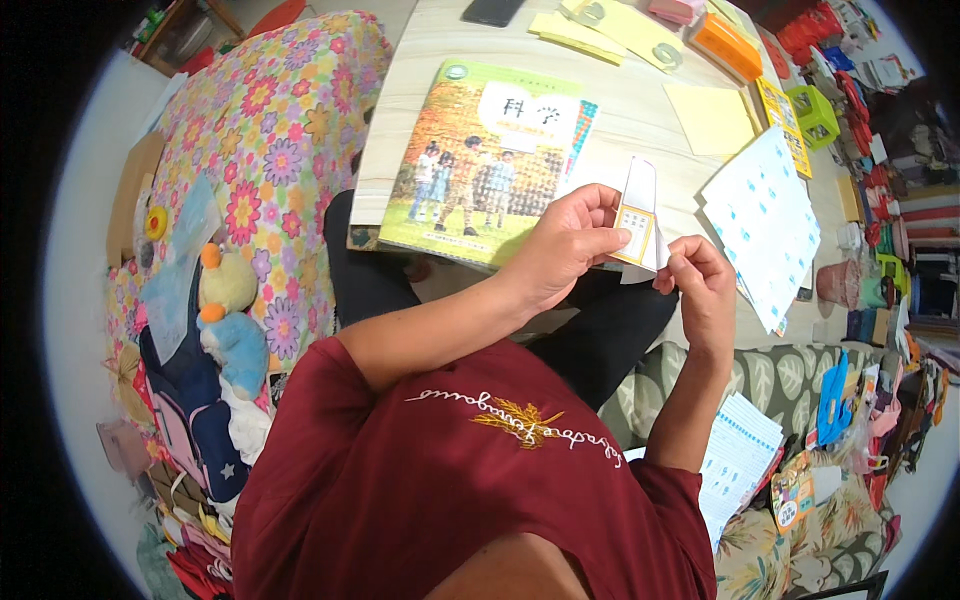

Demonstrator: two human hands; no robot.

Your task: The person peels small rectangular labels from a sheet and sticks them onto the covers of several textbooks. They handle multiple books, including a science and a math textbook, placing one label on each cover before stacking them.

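The dark red shirt (pixel 480 480) with pale stitched lettering fills the lower middle, closest of all. Above it, both bare forearms rise toward a small folded paper piece (pixel 638 218), white with a yellow-bordered panel, held just over the near edge of the pale wooden worktop (pixel 640 110). The left hand (pixel 565 245) closes round the paper's left side, thumb and fingers (pixel 610 240) pinching it; the right hand (pixel 700 275), at about four o'clock of the paper, pinches its lower right corner with fingers pressed together. At ten o'clock of the paper lies a green-covered schoolbook (pixel 480 160), overhanging the worktop edge. At three o'clock lies a white sheet with blue marks (pixel 765 220), at one o'clock a pale yellow sheet (pixel 710 118). A flowered cloth (pixel 270 150) drapes at the far left.
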